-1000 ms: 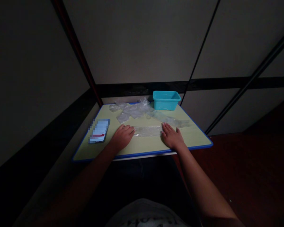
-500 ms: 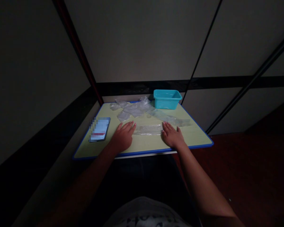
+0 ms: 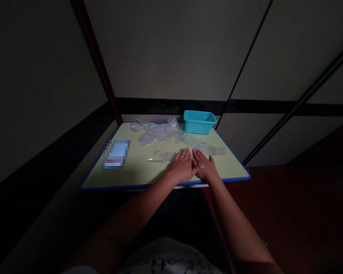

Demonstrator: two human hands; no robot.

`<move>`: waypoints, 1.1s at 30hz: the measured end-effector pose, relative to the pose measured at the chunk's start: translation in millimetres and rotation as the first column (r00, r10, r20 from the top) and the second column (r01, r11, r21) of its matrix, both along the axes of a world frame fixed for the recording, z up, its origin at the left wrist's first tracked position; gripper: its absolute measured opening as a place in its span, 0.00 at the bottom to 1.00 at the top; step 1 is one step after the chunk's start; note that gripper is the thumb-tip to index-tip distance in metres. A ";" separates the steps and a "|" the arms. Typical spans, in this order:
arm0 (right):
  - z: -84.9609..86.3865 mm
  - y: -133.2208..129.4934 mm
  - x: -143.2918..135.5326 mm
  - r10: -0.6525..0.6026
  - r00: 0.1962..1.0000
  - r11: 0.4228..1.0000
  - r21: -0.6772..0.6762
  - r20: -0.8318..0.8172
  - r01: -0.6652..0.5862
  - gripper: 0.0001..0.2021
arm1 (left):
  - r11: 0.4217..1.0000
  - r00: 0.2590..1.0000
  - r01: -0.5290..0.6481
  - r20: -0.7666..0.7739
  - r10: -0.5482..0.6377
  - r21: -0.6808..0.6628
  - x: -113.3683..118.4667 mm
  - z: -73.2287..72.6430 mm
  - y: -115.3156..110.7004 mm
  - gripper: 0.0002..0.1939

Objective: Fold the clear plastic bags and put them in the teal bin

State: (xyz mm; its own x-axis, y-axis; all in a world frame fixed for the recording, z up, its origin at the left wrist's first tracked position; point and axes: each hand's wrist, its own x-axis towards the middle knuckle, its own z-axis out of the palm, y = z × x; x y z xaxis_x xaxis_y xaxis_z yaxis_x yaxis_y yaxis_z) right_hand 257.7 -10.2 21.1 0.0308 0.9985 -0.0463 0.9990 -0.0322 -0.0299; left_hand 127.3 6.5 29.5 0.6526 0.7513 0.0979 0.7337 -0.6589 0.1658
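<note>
A flattened strip of clear plastic, which looks like a folded bag [image 3: 161, 156], lies across the near part of the table. My left hand [image 3: 183, 166] rests flat on its right portion, fingers stretched forward. Right beside it, my right hand [image 3: 205, 166] lies flat with fingers out, at the strip's right end. The left thumb meets the side of the right hand. Both hands cover the right part of the strip, so its end is hidden.
Several crumpled clear plastic bags [image 3: 157, 131] lie toward the back of the table [image 3: 131, 177]. Another long clear bag [image 3: 208, 147] stretches to the right. A turquoise basket [image 3: 199, 123] stands at the back right. A phone [image 3: 117, 153] lies at the left.
My left hand has slid right along the plastic strip, from its left end to beside my right hand. The right hand has stayed at the strip's right end. The view has shifted slightly.
</note>
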 end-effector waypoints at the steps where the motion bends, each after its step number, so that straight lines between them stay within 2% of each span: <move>1: -0.3 0.2 0.5 0.000 1.000 1.000 -0.003 0.002 0.000 0.29 | 1.000 1.000 -0.002 0.003 0.002 -0.013 3.5 -1.1 2.3 0.40; 9: -2.4 2.0 0.7 -0.008 1.000 1.000 -0.005 -0.006 0.008 0.29 | 0.995 0.999 -0.035 -0.002 0.035 -0.088 5.8 -7.8 8.9 0.41; 33: -0.6 2.0 -2.4 -0.025 1.000 1.000 -0.003 -0.012 0.025 0.29 | 0.972 0.976 -0.217 -0.029 0.215 -0.088 -16.0 -9.0 5.6 0.43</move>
